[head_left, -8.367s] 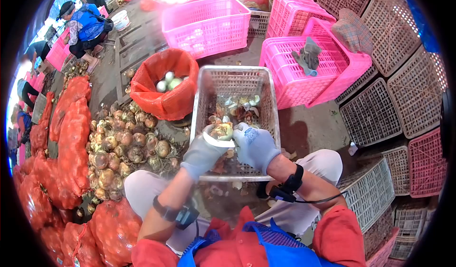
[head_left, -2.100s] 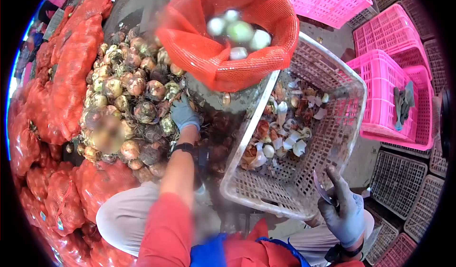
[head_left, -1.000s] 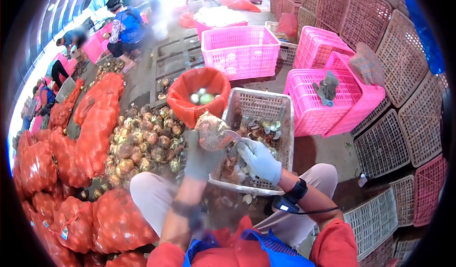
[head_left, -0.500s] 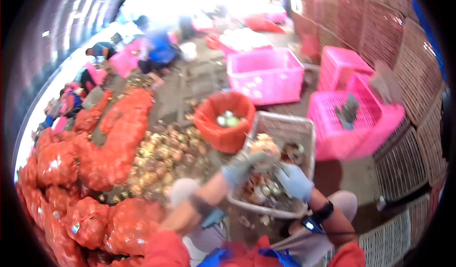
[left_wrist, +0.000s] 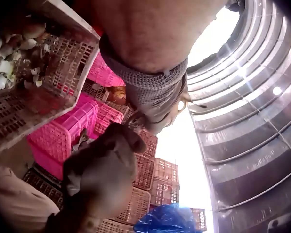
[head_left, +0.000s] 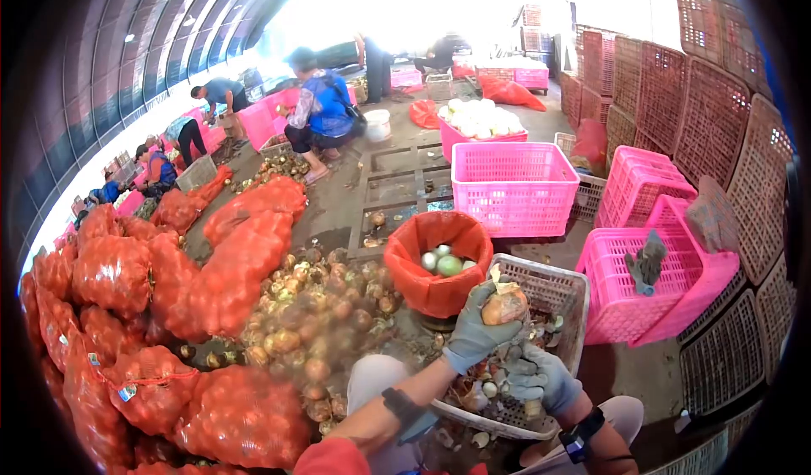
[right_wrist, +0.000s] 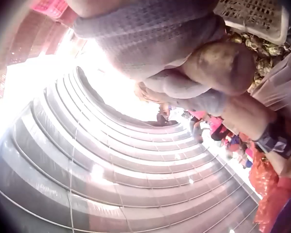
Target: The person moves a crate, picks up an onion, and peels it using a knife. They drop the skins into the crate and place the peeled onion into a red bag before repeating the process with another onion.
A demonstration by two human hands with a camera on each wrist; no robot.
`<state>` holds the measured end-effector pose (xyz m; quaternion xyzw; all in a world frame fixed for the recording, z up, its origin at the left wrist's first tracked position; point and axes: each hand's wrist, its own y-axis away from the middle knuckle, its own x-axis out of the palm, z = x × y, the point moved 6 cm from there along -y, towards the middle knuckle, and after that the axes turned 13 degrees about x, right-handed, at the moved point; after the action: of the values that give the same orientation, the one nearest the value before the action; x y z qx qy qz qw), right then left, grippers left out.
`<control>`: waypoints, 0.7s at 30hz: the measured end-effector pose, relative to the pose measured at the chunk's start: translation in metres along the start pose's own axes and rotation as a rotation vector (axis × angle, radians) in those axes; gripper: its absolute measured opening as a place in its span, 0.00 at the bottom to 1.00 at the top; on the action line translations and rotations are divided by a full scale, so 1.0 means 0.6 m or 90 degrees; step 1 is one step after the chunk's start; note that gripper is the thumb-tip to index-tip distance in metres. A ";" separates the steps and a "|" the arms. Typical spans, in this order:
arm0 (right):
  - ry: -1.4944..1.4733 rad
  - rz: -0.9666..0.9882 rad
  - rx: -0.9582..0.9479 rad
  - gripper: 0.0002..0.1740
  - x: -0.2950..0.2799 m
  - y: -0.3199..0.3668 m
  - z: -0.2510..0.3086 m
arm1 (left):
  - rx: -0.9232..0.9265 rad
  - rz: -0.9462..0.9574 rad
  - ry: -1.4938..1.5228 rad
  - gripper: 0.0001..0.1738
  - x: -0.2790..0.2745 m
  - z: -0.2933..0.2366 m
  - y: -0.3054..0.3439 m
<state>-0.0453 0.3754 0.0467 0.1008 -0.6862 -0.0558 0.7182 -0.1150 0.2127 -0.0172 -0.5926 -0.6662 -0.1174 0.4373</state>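
My gloved left hand grips a large brown-skinned onion with its papery top upward, above the left side of a dirty white crate. My gloved right hand is lower and to the right, over the same crate, its fingers curled. The small knife seen in it earlier is hidden now. Peels and trimmings lie in the crate. In the left wrist view the right hand is close to the left glove. A red mesh-lined tub beyond holds several peeled onions.
Unpeeled onions are heaped on the floor left of the crate. Filled red mesh sacks line the left side. Pink crates stand ahead and right, one bearing a grey glove. People crouch and bend farther back.
The left hand picked an onion from the heap and brought it over the crate. The right hand's knife was at this onion and the hand is now lower, apart from it. The head view has tilted up.
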 end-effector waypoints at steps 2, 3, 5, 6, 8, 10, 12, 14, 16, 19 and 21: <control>0.115 -0.023 -0.010 0.16 -0.008 0.001 0.017 | 0.232 -0.046 -0.560 0.46 0.110 -0.107 0.025; 0.429 -0.243 -0.265 0.14 -0.015 0.013 0.056 | 0.167 -0.082 -0.430 0.43 0.094 -0.094 0.017; 0.748 -0.458 -0.525 0.14 0.004 0.036 0.084 | 0.159 -0.099 -0.375 0.39 0.075 -0.089 0.024; 0.738 -0.470 -0.523 0.16 -0.002 0.038 0.090 | 0.142 -0.112 -0.319 0.35 0.076 -0.090 0.028; 0.713 -0.490 -0.526 0.24 -0.023 0.041 0.106 | 0.136 -0.133 -0.290 0.38 0.084 -0.095 0.033; 0.719 -0.463 -0.524 0.25 -0.033 0.022 0.106 | 0.151 0.087 -0.580 0.38 0.115 -0.096 0.024; 0.738 -0.438 -0.608 0.23 -0.013 0.018 0.092 | 0.122 0.061 -0.446 0.30 0.122 -0.073 0.052; 0.602 -0.508 -0.503 0.18 0.010 0.025 0.074 | 0.004 0.069 -0.559 0.40 0.129 -0.092 0.060; 0.610 -0.462 -0.508 0.19 -0.001 0.044 0.085 | 0.008 0.039 -0.319 0.39 0.098 -0.075 0.060; 0.543 -0.375 -0.522 0.19 0.053 0.049 0.081 | -0.060 -0.026 0.118 0.40 0.066 -0.051 0.039; 0.620 -0.348 -0.511 0.21 0.039 0.068 0.095 | -0.118 0.059 0.157 0.43 0.102 -0.052 0.057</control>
<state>-0.1033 0.4061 0.0805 0.0099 -0.1611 -0.4332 0.8867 -0.0653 0.2427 0.0331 -0.6419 -0.5656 -0.2298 0.4639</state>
